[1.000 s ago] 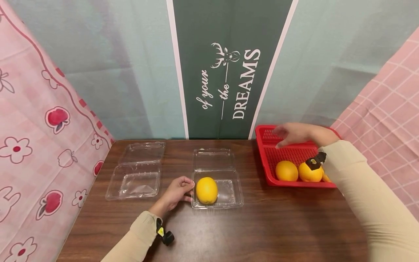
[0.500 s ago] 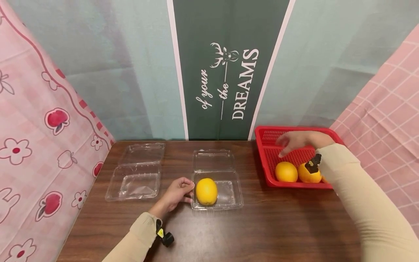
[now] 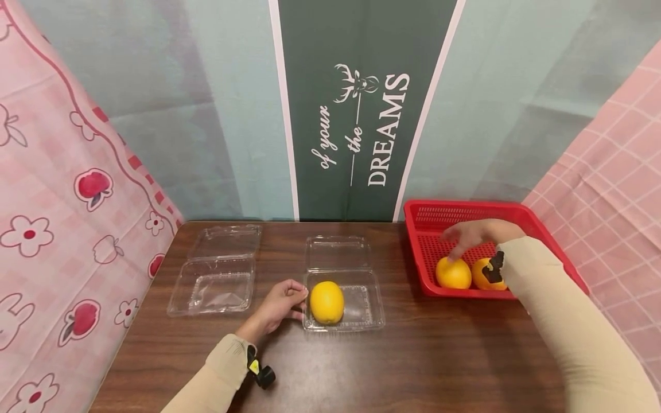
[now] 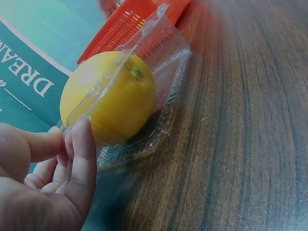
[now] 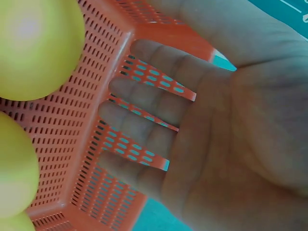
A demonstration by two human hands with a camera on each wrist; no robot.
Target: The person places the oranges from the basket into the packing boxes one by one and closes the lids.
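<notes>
My left hand [image 3: 277,304] pinches the left rim of an open clear plastic clamshell box [image 3: 361,298] between thumb and fingers. One orange [image 3: 327,303] sits in the left half of that box; the left wrist view shows its green stem end. Over the red basket [image 3: 419,258], my right hand [image 3: 471,235] hovers with spread fingers and holds nothing. Just below its thumb lies a second orange [image 3: 453,274]. Another orange [image 3: 482,275] beside it is partly hidden by the wrist strap. In the right wrist view the palm [image 5: 211,125] faces the oranges, apart from them.
Another open clamshell box [image 3: 219,287] stands at the table's left, with nothing inside. A printed curtain [image 3: 351,189] hangs behind the wooden table [image 3: 361,373], and pink cloths [image 3: 93,246] line both sides.
My right hand has come down and slightly right inside the basket, nearer the oranges. The left hand has stayed on the box rim.
</notes>
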